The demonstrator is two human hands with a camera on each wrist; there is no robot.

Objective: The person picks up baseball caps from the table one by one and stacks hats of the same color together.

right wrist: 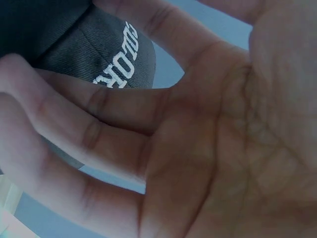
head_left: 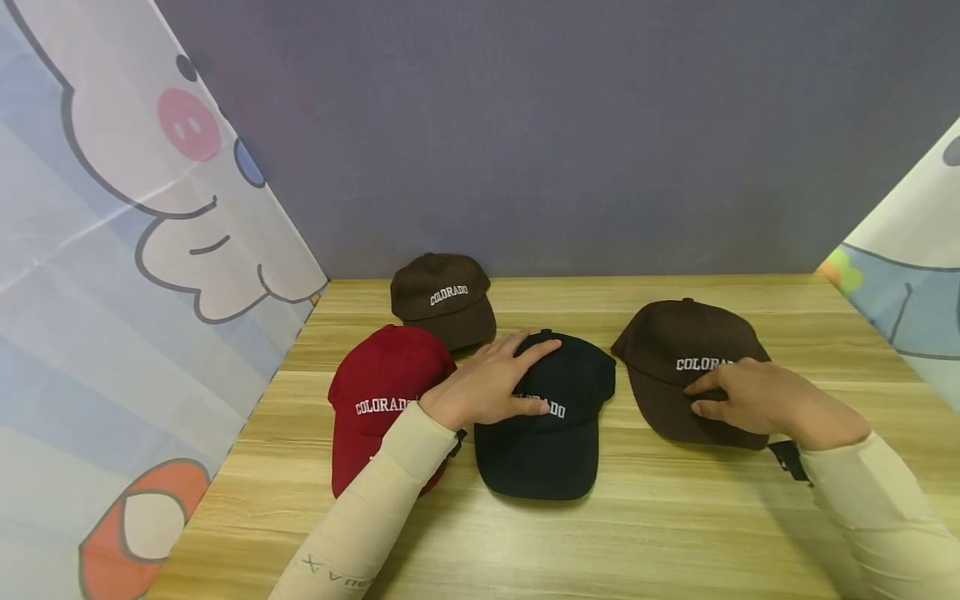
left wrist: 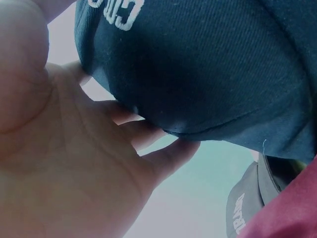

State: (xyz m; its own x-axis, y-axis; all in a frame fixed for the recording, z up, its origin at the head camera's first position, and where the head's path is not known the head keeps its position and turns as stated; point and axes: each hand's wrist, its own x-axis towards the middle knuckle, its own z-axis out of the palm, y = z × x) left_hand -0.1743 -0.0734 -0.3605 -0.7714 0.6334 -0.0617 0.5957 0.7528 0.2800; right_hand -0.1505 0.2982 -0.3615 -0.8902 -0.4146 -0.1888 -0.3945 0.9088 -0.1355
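Observation:
Over the crown of a black baseball cap [head_left: 536,462] lies my left hand [head_left: 483,385], its fingers spread and the thumb across the white COLORADO lettering. In the left wrist view those fingers reach along the dark crown [left wrist: 198,69] without curling round it. To the right, my right hand [head_left: 765,402] is at the front of a brown cap [head_left: 675,333], index finger and thumb extended by its lettering and brim. The right wrist view shows its palm and loosely bent fingers beside the cap [right wrist: 94,39]; whether they touch it I cannot tell.
A red cap [head_left: 382,362] stands left of the black one, partly behind my left forearm. Farther back is another brown cap [head_left: 442,287]. All face forward on the wood-grain table [head_left: 480,542]. A grey panel [head_left: 525,142] closes the back; a cartoon-printed sheet [head_left: 97,275] hangs at left.

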